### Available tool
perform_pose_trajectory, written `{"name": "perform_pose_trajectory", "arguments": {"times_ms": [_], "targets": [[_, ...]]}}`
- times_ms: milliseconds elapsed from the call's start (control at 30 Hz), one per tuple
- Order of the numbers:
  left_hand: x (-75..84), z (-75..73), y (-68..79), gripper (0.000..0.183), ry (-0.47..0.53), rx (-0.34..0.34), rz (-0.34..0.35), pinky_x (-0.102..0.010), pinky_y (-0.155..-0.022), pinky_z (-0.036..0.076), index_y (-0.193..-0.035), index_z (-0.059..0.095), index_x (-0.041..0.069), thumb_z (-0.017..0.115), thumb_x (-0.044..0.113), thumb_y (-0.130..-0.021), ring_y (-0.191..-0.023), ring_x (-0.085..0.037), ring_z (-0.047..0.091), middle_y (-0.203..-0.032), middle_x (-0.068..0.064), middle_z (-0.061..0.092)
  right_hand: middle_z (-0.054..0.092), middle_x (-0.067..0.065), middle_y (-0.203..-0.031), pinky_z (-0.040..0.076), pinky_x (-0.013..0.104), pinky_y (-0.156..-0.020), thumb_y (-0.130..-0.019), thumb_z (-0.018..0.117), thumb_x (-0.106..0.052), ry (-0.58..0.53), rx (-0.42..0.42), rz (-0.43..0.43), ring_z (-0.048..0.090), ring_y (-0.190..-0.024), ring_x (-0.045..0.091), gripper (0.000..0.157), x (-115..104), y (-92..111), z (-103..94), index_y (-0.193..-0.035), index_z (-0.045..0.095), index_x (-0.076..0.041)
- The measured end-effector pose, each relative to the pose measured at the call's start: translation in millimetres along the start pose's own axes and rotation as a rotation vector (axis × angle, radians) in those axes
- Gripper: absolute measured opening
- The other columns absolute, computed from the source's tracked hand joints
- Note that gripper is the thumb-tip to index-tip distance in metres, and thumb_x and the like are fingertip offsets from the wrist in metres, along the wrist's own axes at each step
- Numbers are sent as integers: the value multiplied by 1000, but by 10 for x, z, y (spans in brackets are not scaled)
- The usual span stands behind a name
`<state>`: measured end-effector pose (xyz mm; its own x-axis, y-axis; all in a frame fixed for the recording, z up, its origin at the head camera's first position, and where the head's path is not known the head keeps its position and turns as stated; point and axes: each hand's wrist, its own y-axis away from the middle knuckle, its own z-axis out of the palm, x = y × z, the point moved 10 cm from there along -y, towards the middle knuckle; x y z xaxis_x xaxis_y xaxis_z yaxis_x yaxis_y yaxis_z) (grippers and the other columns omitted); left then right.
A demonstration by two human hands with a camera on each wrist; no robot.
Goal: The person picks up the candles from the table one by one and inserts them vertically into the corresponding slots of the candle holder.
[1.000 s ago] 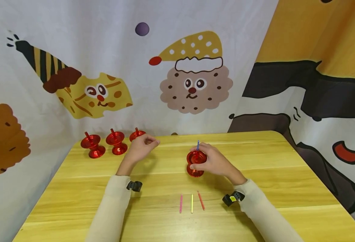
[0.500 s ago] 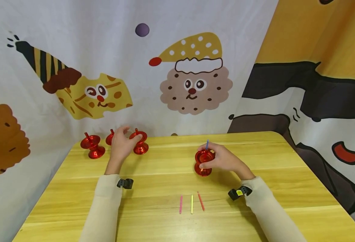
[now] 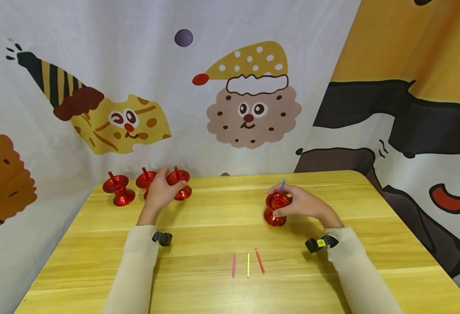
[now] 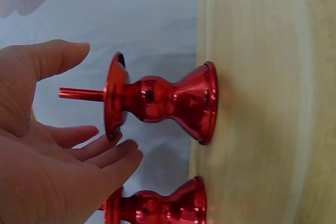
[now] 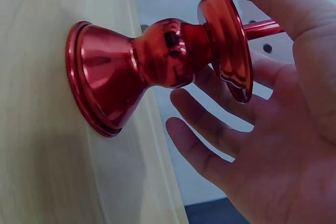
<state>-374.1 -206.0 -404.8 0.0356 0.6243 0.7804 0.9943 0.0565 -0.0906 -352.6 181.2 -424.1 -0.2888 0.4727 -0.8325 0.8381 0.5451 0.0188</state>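
By its dish rim, my right hand (image 3: 306, 203) holds a shiny red metal candle holder (image 3: 275, 218), upright, its base right at the tabletop. A blue candle (image 3: 283, 185) stands up from this holder. In the right wrist view, the thumb rests at the edge of the dish (image 5: 228, 40), with other fingers below. My left hand (image 3: 161, 192) is spread around the dish of another red candle holder (image 3: 183, 192), whose centre tube carries no candle. In the left wrist view, that tube (image 4: 81, 94) points between thumb and fingers, the thumb apart from the dish.
Two more red candle holders, one at far left (image 3: 124, 198) and one partly behind my left hand (image 3: 145, 178), line the table's back edge. Pink (image 3: 234, 265), yellow (image 3: 248, 265) and red (image 3: 260, 261) candles lie near the front of the wooden table (image 3: 198, 279). A printed curtain hangs behind.
My right hand has moved right with the candle holder and its blue candle. My left hand has shifted left, from in front of the third holder to that holder's left side.
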Motion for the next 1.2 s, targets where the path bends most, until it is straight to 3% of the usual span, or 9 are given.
{"name": "perform_pose_trajectory", "arguments": {"times_ms": [267,500,700,833,1033,1200], "targets": [[-152,103,-56,88,73,-70,-38,-52,-113,26,-156,16,2,67,34,-93,-142,-38,27,-159,-19,22,58,7,-126,50,42,-92,-80,83,-16,-29,-20,18,56,-113,29,60,103,69,-110,-132,55,-11],[-206,164,-56,94,145,-128,-67,-52,-115,22,-158,7,7,66,38,-93,-145,-35,22,-161,-17,15,59,9,-124,51,41,-89,-81,82,-21,-40,-37,45,55,-112,31,57,202,129,-194,-130,54,-15],[-222,185,-62,96,160,-146,-86,-53,-115,21,-159,3,10,65,41,-93,-145,-34,21,-162,-16,14,59,9,-125,50,42,-91,-81,82,-19,-46,-27,57,54,-114,33,56,245,183,-289,-130,55,-16],[-248,212,-65,96,169,-151,-97,-54,-115,21,-159,2,11,65,42,-93,-146,-34,20,-162,-16,14,59,10,-125,50,43,-91,-81,81,-16,-52,-23,51,55,-114,33,57,274,216,-348,-131,54,-10],[-266,248,-78,93,176,-148,-96,-54,-115,21,-159,5,11,65,40,-94,-146,-35,20,-162,-16,15,59,10,-129,51,43,-90,-81,82,-20,-33,41,20,53,-117,31,60,245,282,-513,-134,54,-10],[-281,273,-89,91,163,-145,-99,-54,-114,23,-159,9,10,66,37,-93,-144,-36,23,-161,-16,18,58,2,-130,49,45,-90,-83,81,-22,8,150,-28,50,-122,25,55,95,365,-712,-132,56,-18]]}}
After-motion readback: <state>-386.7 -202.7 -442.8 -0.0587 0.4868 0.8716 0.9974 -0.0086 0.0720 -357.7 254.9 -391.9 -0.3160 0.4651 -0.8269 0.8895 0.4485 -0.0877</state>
